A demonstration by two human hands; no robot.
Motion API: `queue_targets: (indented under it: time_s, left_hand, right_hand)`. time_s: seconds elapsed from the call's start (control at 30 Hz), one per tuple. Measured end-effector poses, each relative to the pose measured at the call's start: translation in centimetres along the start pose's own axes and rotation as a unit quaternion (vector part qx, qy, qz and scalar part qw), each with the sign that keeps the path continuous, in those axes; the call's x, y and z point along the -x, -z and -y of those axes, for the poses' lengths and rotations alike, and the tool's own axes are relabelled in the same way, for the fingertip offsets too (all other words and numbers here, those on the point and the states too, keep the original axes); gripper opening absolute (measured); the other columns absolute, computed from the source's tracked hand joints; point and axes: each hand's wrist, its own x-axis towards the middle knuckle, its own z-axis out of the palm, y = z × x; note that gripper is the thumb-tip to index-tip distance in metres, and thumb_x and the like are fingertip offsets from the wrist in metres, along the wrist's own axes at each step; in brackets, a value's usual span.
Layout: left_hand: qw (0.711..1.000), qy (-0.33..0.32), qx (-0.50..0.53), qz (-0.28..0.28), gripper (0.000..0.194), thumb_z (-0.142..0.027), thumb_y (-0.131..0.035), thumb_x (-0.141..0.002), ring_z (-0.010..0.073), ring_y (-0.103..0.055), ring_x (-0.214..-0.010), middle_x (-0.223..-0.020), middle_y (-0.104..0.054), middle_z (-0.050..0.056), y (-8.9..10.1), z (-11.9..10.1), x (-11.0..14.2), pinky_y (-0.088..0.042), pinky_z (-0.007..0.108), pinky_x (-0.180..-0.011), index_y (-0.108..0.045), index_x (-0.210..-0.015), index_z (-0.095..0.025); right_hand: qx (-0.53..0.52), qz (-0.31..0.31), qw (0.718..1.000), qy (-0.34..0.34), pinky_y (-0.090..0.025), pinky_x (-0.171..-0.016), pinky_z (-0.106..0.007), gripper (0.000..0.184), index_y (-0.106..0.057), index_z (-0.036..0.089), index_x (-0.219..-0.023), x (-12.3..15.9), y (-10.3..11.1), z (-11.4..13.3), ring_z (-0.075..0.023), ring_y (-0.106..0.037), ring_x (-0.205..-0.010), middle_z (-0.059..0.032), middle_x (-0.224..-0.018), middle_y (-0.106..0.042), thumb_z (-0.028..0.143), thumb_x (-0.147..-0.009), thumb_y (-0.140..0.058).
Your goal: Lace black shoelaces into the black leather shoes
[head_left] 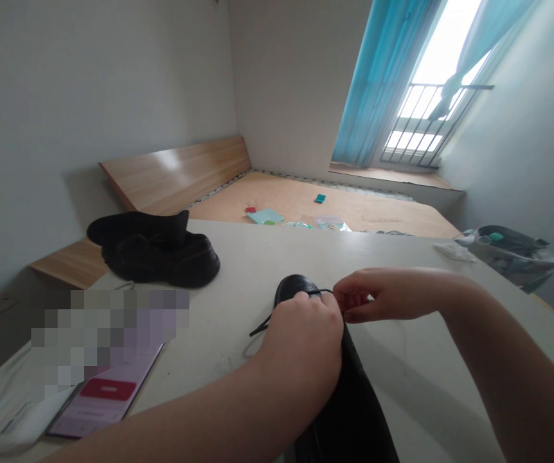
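Left hand (301,341): fingers curled firmly over the black leather shoe (349,411), apparently steadying it.
Right hand (378,296): fingertips (344,302) pressed together, pinching a black shoelace (328,291), apparently keeping it taut.
Shoe position: tilted, toe forward, above the white desk (267,257).
Nearby: pair of black shoes (161,257); smartphone (106,392), both left on the desk.

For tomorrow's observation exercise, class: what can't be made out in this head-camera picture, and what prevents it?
Head view:
The black shoe's lacing: covered by the left hand.
The lace's path: lost behind the right hand's fingers.
The shoe's near end: cut off by the bottom edge.
The phone's wording: too small, partly hidden by a pixelated patch.
The packets: too small, partly hidden by the table.
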Motion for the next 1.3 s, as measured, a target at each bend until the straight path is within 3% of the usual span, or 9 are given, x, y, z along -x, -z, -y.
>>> queue_targets:
  time_s: [0.23,0.43,0.63,0.9,1.3]
  left_hand:
    - [1.000,0.001,0.001,-0.016,0.023,-0.015,-0.042,-0.090,0.0242,-0.066,-0.077,-0.083,-0.067,0.012,-0.1,0.0,0.2,-0.049,0.030,-0.058,-0.063,-0.100,-0.013]
    - [1.000,-0.008,-0.002,-0.020,0.023,-0.018,-0.045,-0.091,0.0239,-0.066,-0.075,-0.083,-0.069,0.011,0.0,0.2,0.3,-0.048,0.032,-0.060,-0.067,-0.094,-0.014]
    - [0.999,-0.048,0.007,-0.013,0.025,-0.014,-0.044,-0.088,0.0249,-0.065,-0.078,-0.084,-0.070,0.010,-0.2,0.4,0.2,-0.050,0.033,-0.062,-0.067,-0.099,-0.014]
    - [0.998,-0.044,0.036,-0.020,0.026,-0.016,-0.040,-0.091,0.0254,-0.067,-0.080,-0.085,-0.071,0.009,0.1,0.6,0.2,-0.050,0.034,-0.063,-0.066,-0.094,-0.016]
    - [0.993,-0.024,0.108,-0.046,0.025,-0.028,-0.040,-0.093,0.0213,-0.066,-0.067,-0.074,-0.070,0.001,0.5,1.8,-0.1,-0.035,0.031,-0.052,-0.063,-0.084,-0.022]
  right_hand:
    - [-0.017,0.008,1.000,0.006,-0.043,-0.065,-0.027,0.014,-0.059,0.018,-0.079,-0.4,-0.1,0.0,-0.0158,-0.054,-0.070,-0.0021,-0.077,-0.063,0.030,-0.083,-0.055]
    - [-0.019,0.004,1.000,-0.002,-0.042,-0.062,-0.027,0.014,-0.060,0.018,-0.080,-0.4,-0.1,0.1,-0.0166,-0.055,-0.070,-0.0032,-0.079,-0.066,0.030,-0.082,-0.054]
    - [-0.009,0.000,1.000,-0.003,-0.042,-0.063,-0.028,0.015,-0.061,0.018,-0.079,-0.4,-0.1,0.3,-0.0168,-0.056,-0.071,-0.0036,-0.080,-0.066,0.030,-0.083,-0.053]
    - [0.011,-0.015,1.000,0.007,-0.042,-0.064,-0.028,0.017,-0.060,0.018,-0.083,-0.1,-0.1,0.2,-0.0173,-0.055,-0.073,-0.0031,-0.079,-0.062,0.033,-0.085,-0.053]
    - [0.000,-0.024,0.999,0.030,-0.043,-0.063,-0.027,0.021,-0.060,0.018,-0.085,0.4,0.3,0.5,-0.0172,-0.054,-0.072,-0.0021,-0.080,-0.060,0.038,-0.088,-0.053]
